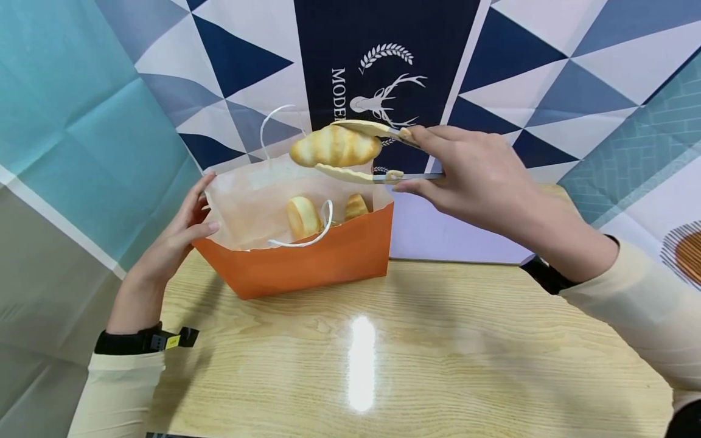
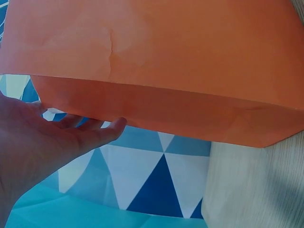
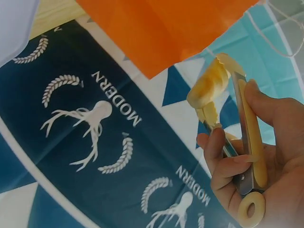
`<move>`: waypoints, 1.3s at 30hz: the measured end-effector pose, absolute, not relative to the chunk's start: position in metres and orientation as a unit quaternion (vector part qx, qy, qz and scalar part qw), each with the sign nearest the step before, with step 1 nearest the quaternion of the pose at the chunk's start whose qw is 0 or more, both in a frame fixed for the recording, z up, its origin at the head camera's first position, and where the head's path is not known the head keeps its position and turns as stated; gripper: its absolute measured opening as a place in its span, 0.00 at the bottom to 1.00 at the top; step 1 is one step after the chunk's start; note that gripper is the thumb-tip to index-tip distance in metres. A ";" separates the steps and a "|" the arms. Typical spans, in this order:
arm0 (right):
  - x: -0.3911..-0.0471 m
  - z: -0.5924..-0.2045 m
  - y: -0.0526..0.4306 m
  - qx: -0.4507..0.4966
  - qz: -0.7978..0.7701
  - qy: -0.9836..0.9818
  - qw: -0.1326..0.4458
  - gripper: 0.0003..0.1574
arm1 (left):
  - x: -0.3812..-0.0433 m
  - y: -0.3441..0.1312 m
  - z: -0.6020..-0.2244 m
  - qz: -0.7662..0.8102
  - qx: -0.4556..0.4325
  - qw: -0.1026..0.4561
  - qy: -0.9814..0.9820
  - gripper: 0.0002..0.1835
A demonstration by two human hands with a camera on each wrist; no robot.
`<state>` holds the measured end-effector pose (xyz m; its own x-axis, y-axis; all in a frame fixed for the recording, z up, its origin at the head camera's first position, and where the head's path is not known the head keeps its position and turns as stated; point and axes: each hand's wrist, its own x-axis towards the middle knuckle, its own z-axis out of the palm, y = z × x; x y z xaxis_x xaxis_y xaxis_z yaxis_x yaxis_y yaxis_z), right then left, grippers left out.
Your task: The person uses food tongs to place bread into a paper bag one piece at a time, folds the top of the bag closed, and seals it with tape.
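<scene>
My right hand [image 1: 484,176] grips metal tongs [image 3: 251,137] with pale yellow tips and handle covers. Between the tong tips is a croissant-shaped bread roll [image 1: 336,146], held above the mouth of an orange paper bag [image 1: 312,261]. The bag stands upright with its white inside showing. Inside lie a round bun [image 1: 303,217] and, partly hidden by the front rim, another golden bread piece [image 1: 356,207]. With my left hand [image 1: 177,234] I hold the bag's left side at the rim. In the left wrist view the thumb [image 2: 111,133] lies along the rim.
White cord handles [image 1: 306,242] rise from the bag's front and back rims. The bag stands on a wood-grain table [image 1: 306,359]. To its right is a pale lilac flat surface [image 1: 449,234]. Patterned cloth [image 1: 241,55] hangs behind.
</scene>
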<state>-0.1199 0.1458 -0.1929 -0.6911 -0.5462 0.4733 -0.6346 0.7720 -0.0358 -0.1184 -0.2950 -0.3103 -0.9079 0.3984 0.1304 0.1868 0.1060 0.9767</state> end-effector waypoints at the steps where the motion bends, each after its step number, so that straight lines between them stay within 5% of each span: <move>1: -0.120 -0.192 0.142 0.327 0.095 -0.914 0.222 0.43 | -0.119 -0.295 -0.310 0.639 0.199 0.083 0.739 0.40; 27: -0.135 -0.186 0.055 0.413 0.022 -0.896 0.160 0.45 | -0.120 -0.296 -0.312 0.636 0.204 0.083 0.739 0.40; 39: -0.134 -0.184 0.066 0.396 0.033 -0.905 0.154 0.49 | -0.120 -0.296 -0.312 0.638 0.201 0.083 0.739 0.40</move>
<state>-0.1344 0.0656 -0.1838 -0.6392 -0.7065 0.3039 -0.7266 0.6842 0.0624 -0.1200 -0.2963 -0.3124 -0.9055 0.4028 0.1335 0.1907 0.1052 0.9760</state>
